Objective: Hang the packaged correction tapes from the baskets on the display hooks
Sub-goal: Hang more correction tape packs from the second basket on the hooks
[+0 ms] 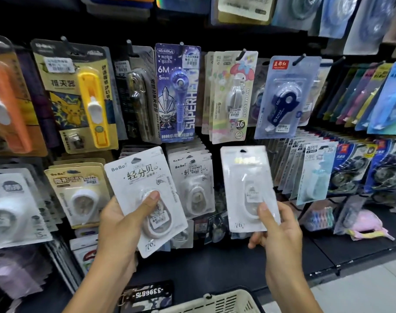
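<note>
Head view puts me in front of a crowded peg wall with a pack in each of my hands. My left hand (122, 220) grips a white BoBo correction tape pack (145, 199), thumb pressed on its domed clear blister, the card tilted to the right. Behind it hangs a row of matching BoBo packs (193, 184), likely its hook. The glossy card could slide under my thumb, and the tilt could make the small hang hole miss the hook tip. My right hand (280, 236) pinches a second white pack (249, 188) low down, upright, its hang hole uppermost; it is blurred, so I cannot read it. Held that low, the thin card could bend against a hook, or knock the stiff neighbouring packs loose. Below, the pale lattice basket (217, 303) shows only its rim.
</note>
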Motion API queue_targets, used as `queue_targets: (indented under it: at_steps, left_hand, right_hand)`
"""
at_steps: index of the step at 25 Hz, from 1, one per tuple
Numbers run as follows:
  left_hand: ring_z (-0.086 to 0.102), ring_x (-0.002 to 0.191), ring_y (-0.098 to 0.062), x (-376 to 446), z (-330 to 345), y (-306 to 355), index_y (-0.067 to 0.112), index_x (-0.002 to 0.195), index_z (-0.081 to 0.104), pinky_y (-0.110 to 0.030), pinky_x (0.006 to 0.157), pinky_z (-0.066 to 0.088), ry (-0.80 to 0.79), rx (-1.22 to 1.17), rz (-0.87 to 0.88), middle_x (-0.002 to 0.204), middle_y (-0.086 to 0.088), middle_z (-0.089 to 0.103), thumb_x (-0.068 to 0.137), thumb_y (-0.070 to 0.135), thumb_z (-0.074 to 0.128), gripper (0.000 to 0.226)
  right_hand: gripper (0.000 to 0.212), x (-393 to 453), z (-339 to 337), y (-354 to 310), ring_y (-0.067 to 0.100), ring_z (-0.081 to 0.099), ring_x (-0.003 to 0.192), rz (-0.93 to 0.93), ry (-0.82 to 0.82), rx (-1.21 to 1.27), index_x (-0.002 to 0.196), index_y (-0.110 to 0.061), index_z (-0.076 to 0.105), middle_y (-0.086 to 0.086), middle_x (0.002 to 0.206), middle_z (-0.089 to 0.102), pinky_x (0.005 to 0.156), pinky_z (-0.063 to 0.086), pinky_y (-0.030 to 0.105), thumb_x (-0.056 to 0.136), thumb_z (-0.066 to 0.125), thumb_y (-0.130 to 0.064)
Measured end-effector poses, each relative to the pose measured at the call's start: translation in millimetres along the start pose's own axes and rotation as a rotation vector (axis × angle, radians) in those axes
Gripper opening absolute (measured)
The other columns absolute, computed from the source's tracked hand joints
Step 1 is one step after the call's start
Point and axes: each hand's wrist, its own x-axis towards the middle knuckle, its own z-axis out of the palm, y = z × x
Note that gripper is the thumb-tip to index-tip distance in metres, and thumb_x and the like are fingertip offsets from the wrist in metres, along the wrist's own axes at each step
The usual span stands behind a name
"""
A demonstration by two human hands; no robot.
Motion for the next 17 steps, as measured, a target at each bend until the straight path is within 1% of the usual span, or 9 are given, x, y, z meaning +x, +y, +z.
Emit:
queue_targets:
  at_steps: [3,5,8,9,11,13,15,16,17]
  left_hand:
    - [0.078,0.089,-0.016,-1.4,-3.1,1.2,0.021,0.106,0.074,-0.023,0.062,0.061,-0.030,-0.006,-0.004,0.102,0.002,0.081,0.069,0.020,0.078,0.038]
    - [0.079,0.087,-0.016,-3.3,-2.4,-1.0,0.021,0.106,0.074,-0.021,0.060,0.059,-0.045,-0.012,-0.024,0.100,0.001,0.081,0.069,0.019,0.078,0.037]
    - [0.079,0.088,-0.017,-4.1,-1.5,-0.6,0.023,0.102,0.076,-0.022,0.060,0.060,-0.049,-0.035,-0.043,0.101,0.000,0.081,0.067,0.020,0.080,0.036]
    - [0.079,0.089,-0.017,-3.5,-1.1,-0.3,0.024,0.100,0.078,-0.022,0.061,0.060,-0.059,-0.041,-0.041,0.102,0.000,0.081,0.066,0.022,0.081,0.035]
    - [0.078,0.092,-0.018,-2.8,3.3,-2.0,0.026,0.100,0.078,-0.026,0.065,0.062,-0.084,-0.026,-0.041,0.104,0.001,0.081,0.065,0.026,0.081,0.036]
    - [0.078,0.096,-0.018,-3.8,16.6,-3.5,0.025,0.106,0.076,-0.031,0.074,0.062,-0.131,0.030,-0.043,0.106,0.003,0.081,0.067,0.031,0.080,0.039]
    - [0.077,0.097,-0.014,-4.5,33.9,-4.5,0.027,0.110,0.073,-0.025,0.073,0.061,-0.241,0.102,-0.039,0.106,0.006,0.080,0.072,0.040,0.078,0.040]
    - [0.077,0.096,-0.012,-4.6,42.8,-3.3,0.030,0.110,0.072,-0.021,0.070,0.060,-0.292,0.163,-0.020,0.105,0.010,0.080,0.075,0.047,0.075,0.038]
    - [0.076,0.096,-0.010,-3.1,49.8,-1.0,0.034,0.108,0.070,-0.019,0.070,0.058,-0.325,0.257,0.021,0.104,0.014,0.079,0.080,0.058,0.071,0.037]
  right_hand:
    - [0.008,4.3,0.4,4.1,0.014,0.048,0.042,0.027,-0.011,-0.127,0.092,-0.034,0.069,-0.002,0.072,0.071,0.040,0.046,0.028,0.094,0.069,-0.027]
    - [0.008,5.2,1.2,4.4,0.012,0.047,0.040,-0.009,0.075,-0.142,0.089,-0.035,0.068,-0.004,0.070,0.071,0.039,0.044,0.026,0.092,0.070,-0.028]
    - [0.013,13.3,7.2,4.6,0.013,0.054,0.044,0.011,0.119,-0.119,0.102,-0.027,0.065,0.001,0.078,0.071,0.039,0.046,0.027,0.090,0.073,-0.029]
    - [0.027,17.4,10.9,6.1,0.017,0.062,0.054,0.055,0.104,-0.116,0.114,-0.025,0.060,0.003,0.090,0.070,0.044,0.052,0.032,0.090,0.073,-0.027]
    - [0.052,16.7,16.6,7.8,0.022,0.069,0.089,0.153,0.062,-0.133,0.135,-0.028,0.044,0.001,0.121,0.061,0.075,0.060,0.043,0.091,0.073,-0.024]
    - [0.058,0.6,25.4,7.1,0.011,0.065,0.106,0.121,-0.115,-0.190,0.137,-0.035,0.044,-0.007,0.134,0.057,0.089,0.055,0.036,0.088,0.075,-0.035]
    - [0.056,-18.3,39.0,7.6,0.011,0.072,0.101,0.085,-0.471,-0.070,0.131,-0.031,0.056,-0.003,0.122,0.071,0.077,0.056,0.025,0.080,0.077,-0.039]
    - [0.051,-23.3,44.5,7.9,0.017,0.074,0.095,0.059,-0.574,-0.029,0.127,-0.028,0.060,0.002,0.114,0.075,0.067,0.058,0.025,0.080,0.078,-0.036]
    - [0.046,-23.7,48.0,5.9,0.020,0.076,0.088,0.023,-0.565,-0.015,0.124,-0.027,0.062,0.004,0.108,0.076,0.056,0.057,0.025,0.082,0.079,-0.032]
